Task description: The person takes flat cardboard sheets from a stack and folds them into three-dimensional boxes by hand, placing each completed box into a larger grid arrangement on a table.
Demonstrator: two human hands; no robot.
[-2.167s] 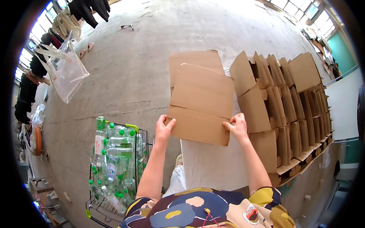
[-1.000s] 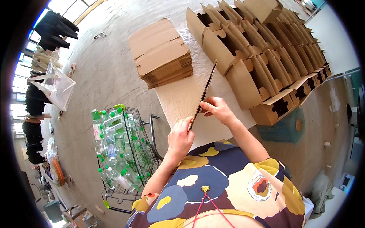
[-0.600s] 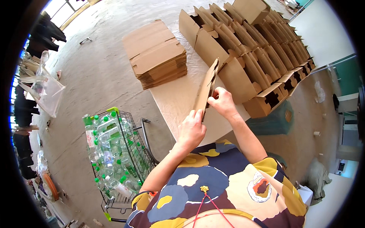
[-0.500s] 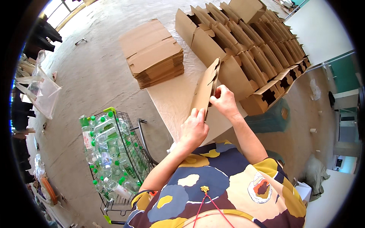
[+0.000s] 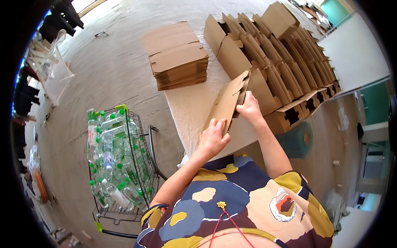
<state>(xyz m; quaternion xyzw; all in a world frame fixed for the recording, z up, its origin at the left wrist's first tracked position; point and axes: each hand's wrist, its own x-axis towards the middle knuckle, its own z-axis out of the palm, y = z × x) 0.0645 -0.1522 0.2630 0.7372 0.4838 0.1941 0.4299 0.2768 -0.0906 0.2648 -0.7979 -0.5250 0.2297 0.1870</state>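
Note:
Between my hands a brown cardboard box (image 5: 226,102), still folded nearly flat, stands tilted over the white-covered table (image 5: 186,111). My left hand (image 5: 214,138) grips its near lower end, fingers over the left face. On the right side my right hand (image 5: 250,108) pinches the edge, its thumb at the notched flaps. A narrow gap shows between the box's two layers there. Just beyond lies a stack of flat cardboard boxes (image 5: 175,53). Close to the right of the held box are several rows of opened cardboard boxes (image 5: 281,62) with flaps standing up.
A black wire shopping cart (image 5: 136,153) full of clear plastic bottles with green caps (image 5: 111,144) stands left of the table. Beneath the opened boxes at right sits a teal plastic-wrapped bundle (image 5: 295,140). A clear plastic bag (image 5: 58,78) hangs at the far left.
The layers of the held box have spread slightly apart along the right edge. My right hand has shifted its grip there. The whole view has turned a little to the left.

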